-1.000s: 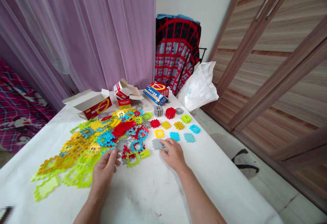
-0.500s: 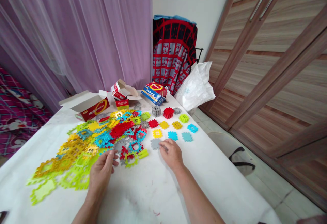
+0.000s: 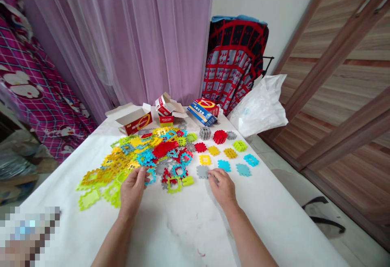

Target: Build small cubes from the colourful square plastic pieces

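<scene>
A heap of flat interlocking plastic tiles (image 3: 143,157) in yellow, green, blue, red and grey covers the left middle of the white table (image 3: 189,234). My left hand (image 3: 131,190) rests at the near edge of the heap, its fingers curled onto a blue tile (image 3: 150,174). My right hand (image 3: 222,186) lies palm down, its fingertips touching a grey tile (image 3: 202,172). Beyond it, single tiles lie in rows: yellow (image 3: 205,159), blue (image 3: 224,165), red (image 3: 200,147). Small stacks of grey (image 3: 205,132), red (image 3: 219,136) and green (image 3: 240,145) stand farther back.
Opened red and white cartons (image 3: 134,121) and a blue and red box (image 3: 203,110) sit at the table's far edge. A white plastic bag (image 3: 258,106) lies at the far right corner, before a chair with a red patterned cover (image 3: 234,64). Purple curtains hang behind.
The view has swung left, so everything has shifted right in the picture. My left hand has reached forward onto the edge of the heap. My right hand stays at the grey tile.
</scene>
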The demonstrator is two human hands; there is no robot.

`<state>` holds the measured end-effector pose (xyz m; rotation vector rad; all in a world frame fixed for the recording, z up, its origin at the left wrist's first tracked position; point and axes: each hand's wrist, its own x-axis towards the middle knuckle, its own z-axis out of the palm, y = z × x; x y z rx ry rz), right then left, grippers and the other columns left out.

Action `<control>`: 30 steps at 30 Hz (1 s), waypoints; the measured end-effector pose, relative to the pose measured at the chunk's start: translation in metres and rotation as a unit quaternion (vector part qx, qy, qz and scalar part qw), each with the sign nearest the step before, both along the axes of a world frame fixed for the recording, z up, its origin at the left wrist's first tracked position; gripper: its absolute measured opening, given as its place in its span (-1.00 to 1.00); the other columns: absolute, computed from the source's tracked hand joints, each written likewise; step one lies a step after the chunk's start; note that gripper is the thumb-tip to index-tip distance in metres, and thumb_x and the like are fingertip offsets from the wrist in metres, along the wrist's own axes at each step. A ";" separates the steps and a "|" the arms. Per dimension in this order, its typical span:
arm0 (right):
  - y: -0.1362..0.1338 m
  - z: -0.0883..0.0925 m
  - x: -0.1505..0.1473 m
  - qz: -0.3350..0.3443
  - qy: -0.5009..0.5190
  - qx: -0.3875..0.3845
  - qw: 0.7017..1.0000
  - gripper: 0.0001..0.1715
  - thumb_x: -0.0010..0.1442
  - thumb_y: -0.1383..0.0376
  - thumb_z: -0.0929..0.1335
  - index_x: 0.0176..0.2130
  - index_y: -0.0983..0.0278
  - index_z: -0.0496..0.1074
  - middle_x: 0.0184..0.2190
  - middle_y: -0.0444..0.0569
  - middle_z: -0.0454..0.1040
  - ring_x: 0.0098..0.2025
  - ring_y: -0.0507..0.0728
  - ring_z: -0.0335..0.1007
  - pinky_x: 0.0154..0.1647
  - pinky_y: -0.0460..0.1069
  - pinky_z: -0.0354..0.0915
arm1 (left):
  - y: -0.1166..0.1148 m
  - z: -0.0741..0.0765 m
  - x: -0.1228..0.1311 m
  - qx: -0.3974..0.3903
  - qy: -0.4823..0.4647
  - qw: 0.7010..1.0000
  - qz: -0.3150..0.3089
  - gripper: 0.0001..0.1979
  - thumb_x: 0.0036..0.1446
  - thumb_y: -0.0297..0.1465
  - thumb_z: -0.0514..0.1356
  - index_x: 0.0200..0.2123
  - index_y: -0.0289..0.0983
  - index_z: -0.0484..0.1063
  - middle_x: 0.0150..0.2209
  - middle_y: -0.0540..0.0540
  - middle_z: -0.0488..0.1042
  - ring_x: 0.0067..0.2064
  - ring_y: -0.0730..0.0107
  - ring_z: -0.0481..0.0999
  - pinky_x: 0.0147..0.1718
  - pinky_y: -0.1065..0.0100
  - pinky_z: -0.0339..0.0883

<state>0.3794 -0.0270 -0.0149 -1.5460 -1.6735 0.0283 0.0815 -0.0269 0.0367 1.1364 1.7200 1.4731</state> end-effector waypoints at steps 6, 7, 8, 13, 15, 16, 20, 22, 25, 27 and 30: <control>-0.003 0.005 -0.008 0.017 -0.032 0.067 0.997 -0.73 0.23 0.31 0.25 -0.29 0.21 0.55 -0.31 -0.03 0.54 -0.23 0.12 0.45 -0.16 -0.02 0.34 | 0.001 -0.003 -0.001 0.016 0.019 1.000 -0.003 -0.45 -0.02 0.14 0.11 -0.36 -0.25 0.49 -0.49 -0.10 0.53 -0.46 0.32 0.51 -0.54 0.38 0.36; -0.005 0.006 -0.012 0.029 -0.042 0.073 0.996 -0.73 0.23 0.31 0.25 -0.28 0.21 0.55 -0.31 -0.03 0.54 -0.22 0.12 0.44 -0.15 -0.01 0.33 | 0.001 -0.003 -0.002 0.020 0.024 1.000 -0.002 -0.45 0.00 0.13 0.10 -0.36 -0.25 0.48 -0.49 -0.09 0.53 -0.45 0.32 0.52 -0.52 0.38 0.37; -0.007 0.008 -0.017 0.041 -0.053 0.076 0.995 -0.74 0.24 0.32 0.26 -0.26 0.21 0.55 -0.31 -0.03 0.54 -0.22 0.12 0.44 -0.14 0.00 0.32 | 0.001 -0.003 -0.003 0.024 0.030 0.999 -0.001 -0.46 0.02 0.12 0.08 -0.34 -0.25 0.48 -0.48 -0.09 0.54 -0.43 0.32 0.52 -0.50 0.37 0.38; -0.021 0.015 -0.043 0.089 -0.114 0.045 0.988 -0.78 0.20 0.32 0.31 -0.16 0.21 0.52 -0.25 -0.03 0.56 -0.18 0.16 0.40 -0.15 0.03 0.24 | 0.000 -0.006 0.000 0.044 0.086 0.995 -0.040 -0.55 0.04 0.05 0.14 -0.25 -0.20 0.51 -0.37 -0.09 0.58 -0.31 0.28 0.55 -0.24 0.25 0.43; -0.024 0.017 -0.050 0.101 -0.129 0.035 0.986 -0.77 0.19 0.32 0.32 -0.15 0.20 0.51 -0.24 -0.04 0.56 -0.17 0.16 0.39 -0.16 0.03 0.21 | -0.002 -0.011 0.008 0.064 0.132 0.985 -0.094 -0.60 -0.02 -0.01 0.24 -0.22 -0.15 0.54 -0.26 -0.09 0.60 -0.19 0.22 0.55 -0.08 0.17 0.39; -0.024 0.017 -0.053 0.106 -0.134 0.033 0.985 -0.78 0.19 0.33 0.33 -0.15 0.20 0.51 -0.25 -0.04 0.56 -0.17 0.16 0.39 -0.16 0.03 0.20 | -0.004 -0.014 0.013 0.079 0.176 0.973 -0.127 -0.60 -0.03 -0.05 0.28 -0.17 -0.13 0.54 -0.18 -0.11 0.60 -0.11 0.17 0.53 -0.01 0.13 0.36; -0.024 0.018 -0.060 0.119 -0.141 0.028 0.983 -0.78 0.20 0.36 0.33 -0.14 0.19 0.50 -0.25 -0.06 0.56 -0.17 0.15 0.38 -0.16 0.02 0.18 | -0.011 -0.024 0.030 0.108 0.401 0.879 -0.233 -0.47 0.03 -0.19 0.29 0.09 -0.16 0.40 0.06 -0.21 0.50 0.12 0.04 0.41 0.11 -0.03 0.21; -0.024 0.018 -0.063 0.125 -0.142 0.025 0.982 -0.76 0.20 0.37 0.33 -0.13 0.18 0.49 -0.24 -0.06 0.57 -0.17 0.15 0.39 -0.15 0.02 0.18 | -0.013 -0.024 0.033 0.092 0.443 0.857 -0.245 -0.48 0.04 -0.25 0.30 0.10 -0.16 0.39 0.04 -0.20 0.51 0.12 0.04 0.40 0.12 -0.05 0.17; -0.024 0.019 -0.068 0.133 -0.140 0.017 0.981 -0.71 0.19 0.39 0.32 -0.08 0.19 0.48 -0.22 -0.05 0.57 -0.16 0.15 0.39 -0.15 0.02 0.20 | -0.012 -0.021 0.032 0.078 0.447 0.861 -0.232 -0.54 0.04 -0.29 0.28 0.05 -0.15 0.42 -0.05 -0.19 0.54 0.04 0.03 0.43 0.08 -0.04 0.19; -0.024 0.018 -0.068 0.130 -0.132 0.013 0.983 -0.69 0.18 0.39 0.32 -0.07 0.20 0.47 -0.21 -0.04 0.57 -0.16 0.15 0.40 -0.15 0.02 0.22 | -0.011 -0.019 0.031 0.081 0.427 0.874 -0.215 -0.59 0.05 -0.31 0.26 0.02 -0.15 0.43 -0.11 -0.17 0.55 -0.03 0.04 0.46 0.00 0.02 0.26; -0.024 0.017 -0.066 0.123 -0.117 0.012 0.985 -0.70 0.20 0.38 0.30 -0.08 0.20 0.48 -0.21 -0.03 0.57 -0.17 0.16 0.40 -0.14 0.03 0.25 | -0.010 -0.019 0.029 0.097 0.396 0.892 -0.195 -0.64 0.11 -0.35 0.17 0.01 -0.13 0.43 -0.16 -0.12 0.56 -0.10 0.14 0.49 -0.11 0.16 0.34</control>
